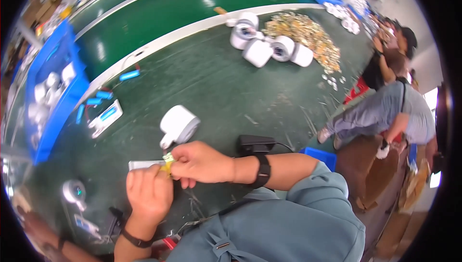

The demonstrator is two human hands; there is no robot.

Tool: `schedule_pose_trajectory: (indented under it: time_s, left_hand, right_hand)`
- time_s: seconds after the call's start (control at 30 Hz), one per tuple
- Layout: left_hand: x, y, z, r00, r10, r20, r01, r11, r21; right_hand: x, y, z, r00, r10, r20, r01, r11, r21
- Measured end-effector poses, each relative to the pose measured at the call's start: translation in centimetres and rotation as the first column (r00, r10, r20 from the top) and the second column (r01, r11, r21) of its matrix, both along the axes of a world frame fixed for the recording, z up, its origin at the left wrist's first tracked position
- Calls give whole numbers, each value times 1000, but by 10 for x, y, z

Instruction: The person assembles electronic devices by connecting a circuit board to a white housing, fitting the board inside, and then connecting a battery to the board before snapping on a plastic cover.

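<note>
My left hand [150, 192] is closed, its fingers curled round a flat white plastic piece [139, 165] whose far edge shows above the knuckles. Against its fingertips, my right hand [204, 162] pinches a small yellow piece [168, 160] with a pale greenish end. My fingers cover most of both pieces. Just beyond the hands, a round white housing [179, 122] lies tilted on the dark green table [216, 93]. Left of it sits a white holder [98, 126] with a blue cylindrical battery [109, 114] in it.
Loose blue batteries [130, 75] lie at left, beside a blue bin [54, 98] of white parts. Several white housings [258, 52] stand by a heap of small yellowish pieces [308, 36]. A black block [256, 143] with a cable lies right of my hands. Other people [385, 103] sit at right.
</note>
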State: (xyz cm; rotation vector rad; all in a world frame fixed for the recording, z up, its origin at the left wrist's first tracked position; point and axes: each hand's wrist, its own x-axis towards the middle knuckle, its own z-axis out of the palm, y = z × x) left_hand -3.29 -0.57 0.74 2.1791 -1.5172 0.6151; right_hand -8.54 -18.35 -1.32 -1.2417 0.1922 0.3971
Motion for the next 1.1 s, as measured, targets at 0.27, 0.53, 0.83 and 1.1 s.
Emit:
schedule_pose_trajectory:
  time_s: [0.27,0.53,0.83,1.1]
  left_hand:
    - [1,15,-9,389,78,-918,-192,981,2]
    - [10,16,-12,184,-154,-971,-314,927,-206]
    - [9,19,-10,552,-59,-832,-174,967,-184]
    - [15,17,-9,576,-97,-811,-129,970,-208]
  right_hand:
    - [-5,-1,4,902,-21,431,201,903,-379]
    - [-9,-4,4,985,-28,173,50,991,-126]
    - [-7,1,5,982,17,188,28,972,-235]
    - [-9,3,3,959,8,285,90,940,-329]
